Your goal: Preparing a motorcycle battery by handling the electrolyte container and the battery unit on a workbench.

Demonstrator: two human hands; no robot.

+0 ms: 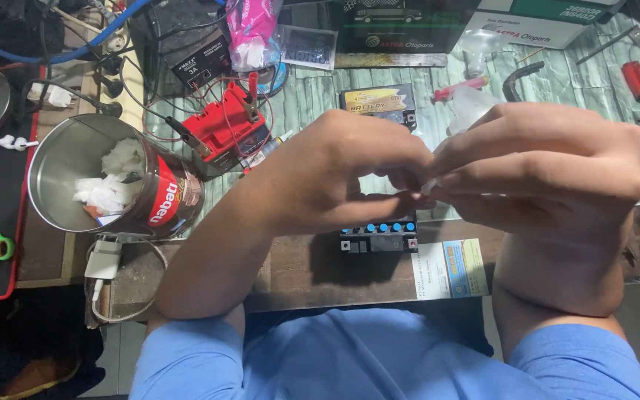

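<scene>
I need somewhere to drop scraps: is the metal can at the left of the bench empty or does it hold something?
Not empty. The open metal can stands upright, with crumpled white wads lying at its bottom.

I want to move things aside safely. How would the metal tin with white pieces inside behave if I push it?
The metal tin is probably light, holding only white pieces, so it would likely slide easily. It lies tilted toward the camera, so it may roll.

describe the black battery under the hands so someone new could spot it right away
Start at the big metal tin with the red label on the left of the bench, then look right along the wooden front edge. Directly below the left hand and right hand, which meet over a small clear piece, sits a small black battery. Its row of blue caps sets it apart from the red battery behind.
</scene>
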